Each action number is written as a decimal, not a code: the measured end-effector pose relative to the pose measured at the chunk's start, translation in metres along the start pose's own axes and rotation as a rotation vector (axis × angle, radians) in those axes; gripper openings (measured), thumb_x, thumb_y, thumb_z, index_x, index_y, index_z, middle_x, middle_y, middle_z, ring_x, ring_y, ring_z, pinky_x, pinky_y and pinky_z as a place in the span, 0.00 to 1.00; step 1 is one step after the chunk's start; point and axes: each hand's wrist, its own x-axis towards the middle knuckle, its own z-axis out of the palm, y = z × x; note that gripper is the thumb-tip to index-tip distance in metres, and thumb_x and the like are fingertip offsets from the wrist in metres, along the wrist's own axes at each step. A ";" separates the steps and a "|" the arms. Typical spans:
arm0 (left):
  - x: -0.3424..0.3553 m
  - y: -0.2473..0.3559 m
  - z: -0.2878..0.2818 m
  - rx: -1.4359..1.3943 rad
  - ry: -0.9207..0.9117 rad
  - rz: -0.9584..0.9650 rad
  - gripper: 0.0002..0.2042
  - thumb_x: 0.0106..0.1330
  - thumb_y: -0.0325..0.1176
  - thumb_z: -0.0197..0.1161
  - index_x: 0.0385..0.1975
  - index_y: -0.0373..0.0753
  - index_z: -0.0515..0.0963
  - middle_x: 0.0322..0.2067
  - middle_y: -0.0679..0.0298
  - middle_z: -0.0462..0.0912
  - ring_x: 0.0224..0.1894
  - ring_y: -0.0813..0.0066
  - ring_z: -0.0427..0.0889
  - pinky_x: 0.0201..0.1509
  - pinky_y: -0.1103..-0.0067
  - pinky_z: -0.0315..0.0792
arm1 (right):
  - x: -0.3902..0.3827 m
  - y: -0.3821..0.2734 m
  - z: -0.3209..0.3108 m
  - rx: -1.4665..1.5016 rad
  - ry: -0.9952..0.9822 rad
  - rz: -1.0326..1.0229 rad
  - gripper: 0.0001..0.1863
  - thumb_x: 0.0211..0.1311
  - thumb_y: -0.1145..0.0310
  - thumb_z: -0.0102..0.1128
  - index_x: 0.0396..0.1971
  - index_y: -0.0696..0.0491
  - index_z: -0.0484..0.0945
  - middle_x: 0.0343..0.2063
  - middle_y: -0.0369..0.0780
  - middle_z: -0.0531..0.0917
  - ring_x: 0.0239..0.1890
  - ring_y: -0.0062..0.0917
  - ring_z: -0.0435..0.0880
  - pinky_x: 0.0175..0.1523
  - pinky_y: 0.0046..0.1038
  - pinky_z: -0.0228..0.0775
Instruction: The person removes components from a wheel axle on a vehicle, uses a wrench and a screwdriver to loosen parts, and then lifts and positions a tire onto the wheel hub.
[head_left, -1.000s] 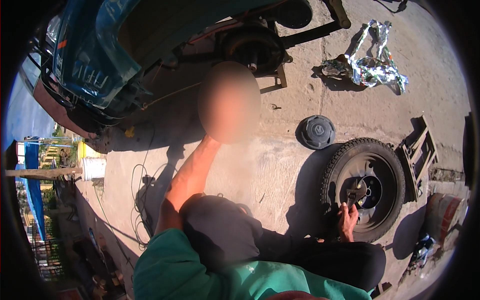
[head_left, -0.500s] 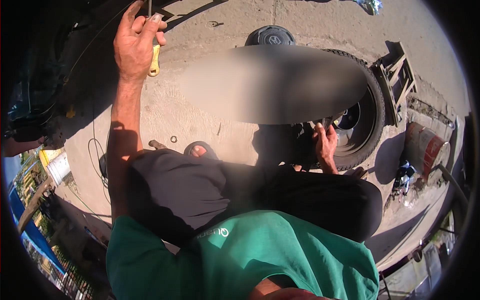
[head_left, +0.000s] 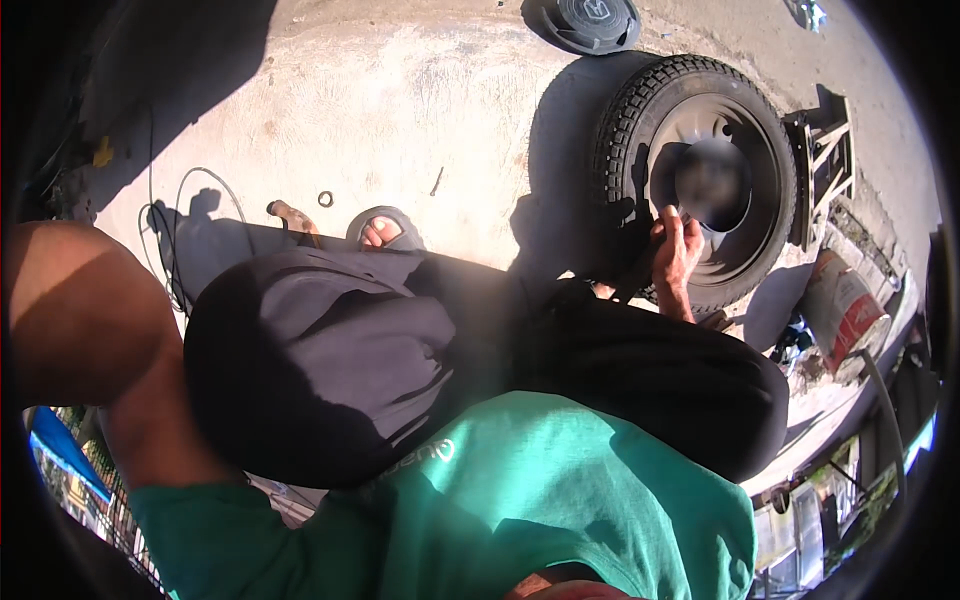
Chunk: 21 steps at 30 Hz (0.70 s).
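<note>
Where the right hand (head_left: pixel 678 252) overlies the dished rim (head_left: pixel 690 125), blur makes its grip indeterminable; the knobbed rubber tyre (head_left: pixel 636 122) lies on rough concrete (head_left: pixel 400 110), beside an angular frame (head_left: pixel 806 200), near a domed cap (head_left: pixel 597 22).

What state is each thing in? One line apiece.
Wheel: on its side, tyre fitted, hub blurred
Black cap: on the ground, off the wheel
Cable: loosely looped
Sandal: on a foot
Right hand: at the wheel, grip unclear
Left hand: out of view
</note>
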 end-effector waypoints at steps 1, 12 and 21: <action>-0.005 0.001 0.001 0.000 -0.001 -0.015 0.20 0.74 0.34 0.60 0.63 0.33 0.72 0.33 0.61 0.83 0.26 0.83 0.78 0.31 0.87 0.74 | -0.001 0.000 0.000 0.010 0.005 -0.012 0.15 0.70 0.61 0.63 0.30 0.58 0.78 0.20 0.35 0.81 0.24 0.19 0.77 0.33 0.22 0.68; -0.028 0.036 0.003 0.067 0.022 -0.065 0.20 0.73 0.37 0.60 0.60 0.33 0.75 0.34 0.61 0.84 0.25 0.86 0.77 0.30 0.89 0.73 | -0.005 -0.013 0.007 0.236 -0.009 0.041 0.10 0.71 0.69 0.60 0.28 0.54 0.77 0.19 0.33 0.78 0.21 0.16 0.71 0.30 0.19 0.59; 0.003 0.154 -0.010 0.224 0.007 0.078 0.20 0.72 0.39 0.60 0.58 0.32 0.77 0.35 0.60 0.85 0.24 0.88 0.76 0.29 0.90 0.72 | 0.008 0.006 0.007 0.280 -0.024 0.066 0.12 0.67 0.61 0.64 0.29 0.54 0.77 0.19 0.35 0.78 0.20 0.18 0.74 0.26 0.23 0.61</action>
